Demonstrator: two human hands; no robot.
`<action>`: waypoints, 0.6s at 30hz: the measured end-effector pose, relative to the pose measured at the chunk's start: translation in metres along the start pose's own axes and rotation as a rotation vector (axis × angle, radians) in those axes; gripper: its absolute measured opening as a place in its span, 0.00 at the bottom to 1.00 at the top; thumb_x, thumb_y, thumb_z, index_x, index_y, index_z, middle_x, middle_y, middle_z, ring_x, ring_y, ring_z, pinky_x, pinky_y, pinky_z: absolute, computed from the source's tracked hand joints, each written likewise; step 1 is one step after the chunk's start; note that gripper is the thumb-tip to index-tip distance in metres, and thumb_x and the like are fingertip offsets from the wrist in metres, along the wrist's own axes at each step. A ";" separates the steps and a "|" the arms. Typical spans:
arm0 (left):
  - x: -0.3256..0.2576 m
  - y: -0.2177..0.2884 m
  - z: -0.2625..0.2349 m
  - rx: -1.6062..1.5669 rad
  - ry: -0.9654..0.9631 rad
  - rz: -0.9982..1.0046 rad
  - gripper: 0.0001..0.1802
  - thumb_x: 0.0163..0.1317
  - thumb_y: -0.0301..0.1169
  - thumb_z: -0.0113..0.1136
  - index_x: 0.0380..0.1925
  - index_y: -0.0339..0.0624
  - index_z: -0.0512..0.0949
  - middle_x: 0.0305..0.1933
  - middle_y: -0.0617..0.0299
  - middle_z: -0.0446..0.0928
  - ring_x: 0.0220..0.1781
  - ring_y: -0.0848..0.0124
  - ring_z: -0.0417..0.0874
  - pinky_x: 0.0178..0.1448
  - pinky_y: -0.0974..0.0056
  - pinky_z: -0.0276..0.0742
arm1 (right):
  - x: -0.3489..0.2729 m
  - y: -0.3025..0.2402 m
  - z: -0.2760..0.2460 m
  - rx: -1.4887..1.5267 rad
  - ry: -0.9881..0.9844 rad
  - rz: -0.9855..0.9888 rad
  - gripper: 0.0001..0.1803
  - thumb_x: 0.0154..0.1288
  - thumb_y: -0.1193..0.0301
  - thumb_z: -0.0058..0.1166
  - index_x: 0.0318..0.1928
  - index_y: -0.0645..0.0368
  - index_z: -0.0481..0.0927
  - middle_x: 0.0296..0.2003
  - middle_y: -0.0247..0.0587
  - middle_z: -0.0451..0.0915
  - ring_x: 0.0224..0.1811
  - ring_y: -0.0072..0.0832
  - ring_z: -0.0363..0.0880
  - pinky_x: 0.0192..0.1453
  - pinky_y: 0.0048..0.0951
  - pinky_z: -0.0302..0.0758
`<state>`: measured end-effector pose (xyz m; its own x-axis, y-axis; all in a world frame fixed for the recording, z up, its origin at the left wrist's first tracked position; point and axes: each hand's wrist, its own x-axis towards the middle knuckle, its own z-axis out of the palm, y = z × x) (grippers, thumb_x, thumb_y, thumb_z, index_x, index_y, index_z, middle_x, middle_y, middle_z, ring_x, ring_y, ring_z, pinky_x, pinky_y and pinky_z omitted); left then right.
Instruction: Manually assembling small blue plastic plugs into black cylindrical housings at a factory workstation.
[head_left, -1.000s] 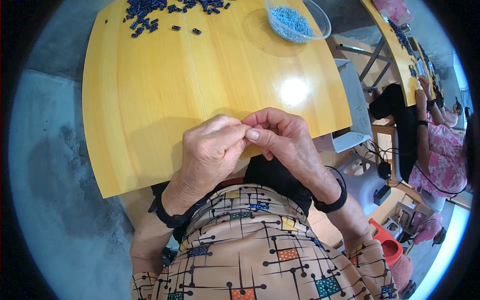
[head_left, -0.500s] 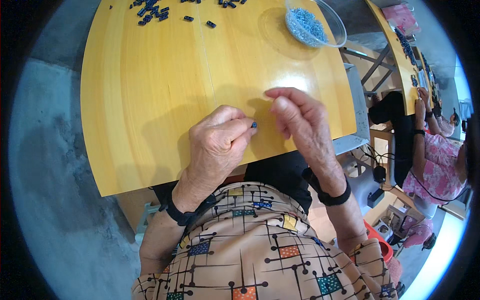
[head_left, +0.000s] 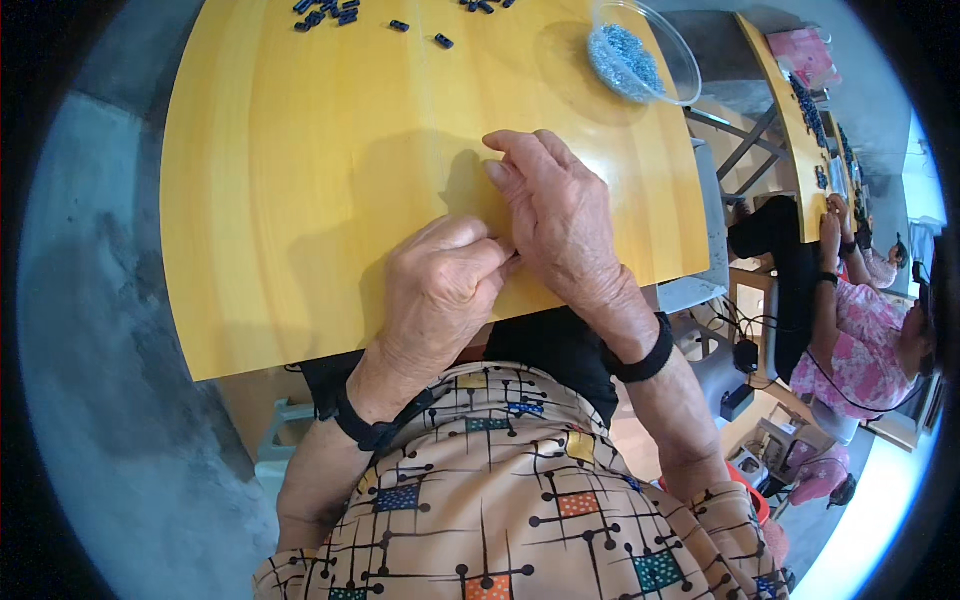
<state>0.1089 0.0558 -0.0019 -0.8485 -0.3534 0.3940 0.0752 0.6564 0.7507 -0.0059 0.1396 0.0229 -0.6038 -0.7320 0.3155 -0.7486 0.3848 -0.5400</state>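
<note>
My left hand (head_left: 440, 275) is closed in a pinch above the near part of the yellow table (head_left: 300, 150). Between its thumb and index finger is a small dark blue plastic part, now almost wholly hidden by my fingers. Close against it, my right hand (head_left: 562, 215) reaches over from the right, its lower edge beside the left fingertips. The right index finger and thumb point left, slightly apart, and nothing shows between them. More small dark oblong parts (head_left: 327, 14) lie loose at the far left, with single ones (head_left: 444, 41) closer in.
A clear round plastic tub (head_left: 672, 98) of small shiny silvery-blue pieces (head_left: 625, 62) stands at the far right of my table. Beyond it, a person in a pink floral top (head_left: 855, 345) works at another table (head_left: 775, 85) bearing dark parts. A grey stool (head_left: 710, 350) and cables stand nearby.
My right hand has moved left and slightly up, close against the left hand. The part in my left pinch showed its dark end before and is now mostly covered. The view has shifted slightly.
</note>
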 end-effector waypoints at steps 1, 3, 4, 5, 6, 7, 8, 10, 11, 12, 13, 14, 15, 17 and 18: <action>-0.001 0.000 0.000 -0.005 0.004 -0.005 0.08 0.39 0.17 0.65 0.23 0.38 0.81 0.24 0.57 0.77 0.27 0.62 0.80 0.31 0.64 0.75 | -0.001 0.000 0.002 0.005 0.018 -0.004 0.10 0.59 0.71 0.55 0.41 0.60 0.75 0.28 0.47 0.74 0.30 0.45 0.77 0.31 0.41 0.75; 0.000 -0.006 0.001 -0.034 0.002 0.002 0.06 0.39 0.16 0.62 0.21 0.37 0.80 0.24 0.57 0.76 0.26 0.62 0.79 0.30 0.63 0.75 | 0.001 -0.002 0.007 -0.009 0.008 0.002 0.09 0.60 0.71 0.55 0.40 0.59 0.76 0.28 0.46 0.74 0.30 0.46 0.77 0.31 0.41 0.75; 0.000 -0.007 0.000 -0.034 0.010 -0.003 0.06 0.39 0.16 0.62 0.21 0.37 0.80 0.24 0.57 0.76 0.26 0.62 0.79 0.30 0.63 0.75 | 0.002 -0.002 0.010 -0.023 0.006 0.015 0.09 0.60 0.70 0.55 0.40 0.59 0.76 0.28 0.46 0.74 0.29 0.46 0.77 0.31 0.41 0.75; 0.000 -0.006 -0.001 -0.012 0.008 0.008 0.05 0.39 0.16 0.61 0.19 0.37 0.79 0.24 0.57 0.76 0.26 0.61 0.79 0.30 0.63 0.75 | 0.001 -0.003 0.011 -0.027 0.000 0.012 0.09 0.60 0.70 0.55 0.40 0.59 0.76 0.28 0.46 0.74 0.29 0.46 0.77 0.31 0.41 0.75; 0.000 -0.006 -0.002 0.010 0.005 0.019 0.05 0.39 0.17 0.61 0.18 0.36 0.77 0.24 0.57 0.76 0.26 0.61 0.79 0.30 0.63 0.75 | 0.000 -0.003 0.013 -0.009 0.021 0.013 0.08 0.60 0.70 0.54 0.40 0.58 0.76 0.28 0.46 0.74 0.29 0.46 0.77 0.31 0.41 0.75; 0.000 -0.006 -0.001 0.006 0.011 0.015 0.05 0.39 0.17 0.61 0.18 0.36 0.77 0.24 0.57 0.76 0.26 0.61 0.79 0.30 0.63 0.75 | 0.000 -0.003 0.014 0.010 0.043 0.013 0.08 0.61 0.70 0.54 0.39 0.58 0.76 0.28 0.45 0.75 0.29 0.46 0.77 0.31 0.41 0.75; 0.000 -0.007 -0.001 -0.011 0.017 0.014 0.04 0.39 0.17 0.61 0.17 0.36 0.76 0.24 0.57 0.76 0.26 0.60 0.79 0.30 0.62 0.75 | 0.000 -0.003 0.016 0.010 0.036 0.010 0.08 0.61 0.70 0.54 0.39 0.58 0.76 0.28 0.45 0.75 0.29 0.46 0.77 0.31 0.41 0.75; -0.001 -0.009 0.001 -0.028 0.028 0.008 0.04 0.39 0.18 0.61 0.16 0.36 0.75 0.24 0.57 0.76 0.27 0.60 0.79 0.30 0.62 0.75 | -0.001 -0.002 0.016 -0.010 0.013 0.017 0.06 0.61 0.70 0.53 0.38 0.57 0.76 0.28 0.45 0.75 0.29 0.46 0.77 0.31 0.41 0.75; -0.001 -0.010 0.001 -0.033 0.019 -0.001 0.04 0.39 0.18 0.61 0.16 0.36 0.76 0.24 0.57 0.76 0.27 0.60 0.79 0.30 0.62 0.75 | 0.000 -0.002 0.016 -0.012 0.012 0.014 0.06 0.61 0.70 0.53 0.38 0.57 0.76 0.28 0.45 0.75 0.29 0.46 0.77 0.31 0.41 0.75; -0.001 -0.010 0.002 -0.038 0.010 -0.009 0.04 0.39 0.18 0.61 0.16 0.36 0.76 0.24 0.57 0.76 0.27 0.60 0.79 0.30 0.62 0.75 | 0.000 -0.001 0.016 -0.020 0.009 0.005 0.06 0.61 0.71 0.53 0.37 0.57 0.76 0.28 0.45 0.74 0.30 0.46 0.77 0.31 0.41 0.75; -0.001 -0.009 0.001 -0.039 0.013 -0.008 0.04 0.39 0.18 0.61 0.16 0.36 0.76 0.24 0.57 0.76 0.27 0.60 0.79 0.30 0.62 0.75 | -0.001 -0.001 0.015 -0.030 0.007 -0.003 0.05 0.61 0.71 0.53 0.37 0.57 0.76 0.28 0.44 0.74 0.30 0.46 0.77 0.30 0.41 0.75; -0.001 -0.009 0.000 -0.033 0.016 -0.007 0.04 0.39 0.18 0.61 0.17 0.36 0.76 0.25 0.57 0.76 0.27 0.60 0.79 0.31 0.61 0.75 | -0.001 -0.002 0.015 -0.030 0.006 -0.008 0.05 0.61 0.71 0.53 0.37 0.57 0.76 0.28 0.44 0.74 0.30 0.46 0.77 0.30 0.41 0.75; -0.001 -0.009 -0.001 -0.028 0.018 -0.005 0.04 0.38 0.18 0.61 0.17 0.36 0.76 0.25 0.56 0.76 0.27 0.60 0.79 0.31 0.61 0.75 | -0.001 -0.003 0.015 -0.018 -0.028 0.020 0.06 0.62 0.73 0.52 0.39 0.59 0.76 0.29 0.47 0.75 0.31 0.45 0.77 0.33 0.38 0.75; -0.002 -0.009 0.000 -0.020 0.014 -0.006 0.04 0.39 0.18 0.61 0.16 0.36 0.76 0.25 0.56 0.76 0.27 0.60 0.79 0.31 0.61 0.75 | -0.001 -0.002 0.015 -0.006 -0.062 0.048 0.07 0.62 0.76 0.52 0.41 0.60 0.77 0.30 0.49 0.76 0.33 0.45 0.78 0.36 0.35 0.74; -0.003 -0.009 0.000 -0.014 0.006 -0.007 0.04 0.39 0.18 0.61 0.16 0.36 0.76 0.25 0.56 0.75 0.27 0.59 0.79 0.31 0.61 0.75 | -0.001 -0.001 0.016 -0.007 -0.064 0.037 0.07 0.62 0.76 0.52 0.40 0.60 0.77 0.30 0.48 0.76 0.32 0.45 0.78 0.35 0.35 0.74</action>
<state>0.1105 0.0510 -0.0096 -0.8459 -0.3621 0.3915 0.0762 0.6445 0.7608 0.0000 0.1311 0.0109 -0.6129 -0.7512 0.2449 -0.7279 0.4163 -0.5448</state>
